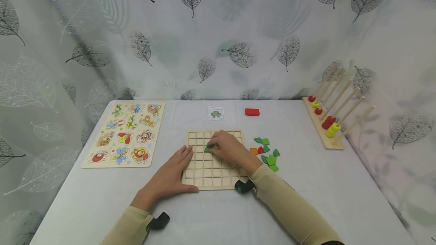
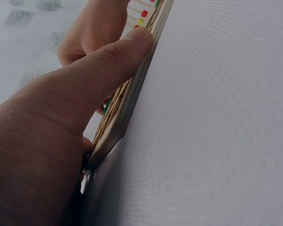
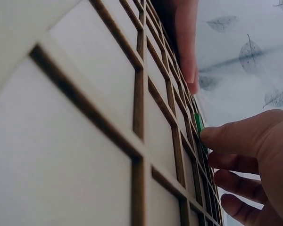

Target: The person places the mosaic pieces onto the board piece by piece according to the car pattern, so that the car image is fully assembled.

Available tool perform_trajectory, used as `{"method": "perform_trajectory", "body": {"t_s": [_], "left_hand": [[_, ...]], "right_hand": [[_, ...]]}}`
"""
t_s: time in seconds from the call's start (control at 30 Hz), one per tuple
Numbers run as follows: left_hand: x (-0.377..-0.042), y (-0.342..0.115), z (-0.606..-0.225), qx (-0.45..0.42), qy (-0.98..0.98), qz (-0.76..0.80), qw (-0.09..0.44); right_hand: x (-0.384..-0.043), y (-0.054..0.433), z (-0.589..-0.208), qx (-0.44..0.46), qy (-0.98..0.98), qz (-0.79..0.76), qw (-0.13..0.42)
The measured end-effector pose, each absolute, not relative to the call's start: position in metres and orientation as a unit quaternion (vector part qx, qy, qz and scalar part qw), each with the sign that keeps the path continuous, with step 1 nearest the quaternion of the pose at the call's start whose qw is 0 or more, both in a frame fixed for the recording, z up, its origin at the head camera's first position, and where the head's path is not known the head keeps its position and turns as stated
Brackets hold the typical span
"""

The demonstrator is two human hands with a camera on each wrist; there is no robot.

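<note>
Well, desk extends past the board at six o'clock; my left hand spreads along nine; two o'clock from there, my right hand pinches a green piece.

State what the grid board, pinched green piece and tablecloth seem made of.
Grid board: probably wood, matte, with pale surfaces and brown strip edges. Green piece: smooth-looking, painted wood or plastic; its even color leaves that open. Tablecloth: apparently woven fabric, matte white, from the fine texture in the left wrist view.

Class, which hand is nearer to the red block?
Right. The right hand is over the board, in front and left of the block; the left hand is farther, at the board's left edge.
</note>
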State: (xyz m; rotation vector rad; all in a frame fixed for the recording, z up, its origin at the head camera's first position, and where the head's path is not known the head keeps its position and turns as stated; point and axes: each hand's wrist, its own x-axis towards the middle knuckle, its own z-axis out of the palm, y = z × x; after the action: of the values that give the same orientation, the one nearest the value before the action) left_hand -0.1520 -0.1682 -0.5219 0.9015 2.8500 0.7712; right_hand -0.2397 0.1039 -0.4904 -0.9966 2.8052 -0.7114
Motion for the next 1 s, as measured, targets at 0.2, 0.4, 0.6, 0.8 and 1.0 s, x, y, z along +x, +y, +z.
{"method": "perform_trajectory", "body": {"t_s": [0.2,0.4,0.6,0.8,1.0], "left_hand": [[-0.152,-0.169,-0.523,0.293,0.924,0.246,0.024],[-0.151,-0.169,-0.522,0.293,0.923,0.247,0.026],[-0.151,-0.170,-0.522,0.288,0.923,0.254,0.027],[-0.151,-0.169,-0.521,0.289,0.922,0.256,0.028],[-0.151,-0.168,-0.521,0.290,0.922,0.254,0.028]], "right_hand": [[-0.241,0.105,-0.491,-0.325,0.917,-0.229,0.038],[-0.242,0.109,-0.486,-0.321,0.918,-0.231,0.042],[-0.242,0.117,-0.477,-0.298,0.923,-0.238,0.046],[-0.237,0.133,-0.467,-0.289,0.925,-0.247,0.024],[-0.233,0.149,-0.458,-0.289,0.921,-0.262,-0.001]]}}
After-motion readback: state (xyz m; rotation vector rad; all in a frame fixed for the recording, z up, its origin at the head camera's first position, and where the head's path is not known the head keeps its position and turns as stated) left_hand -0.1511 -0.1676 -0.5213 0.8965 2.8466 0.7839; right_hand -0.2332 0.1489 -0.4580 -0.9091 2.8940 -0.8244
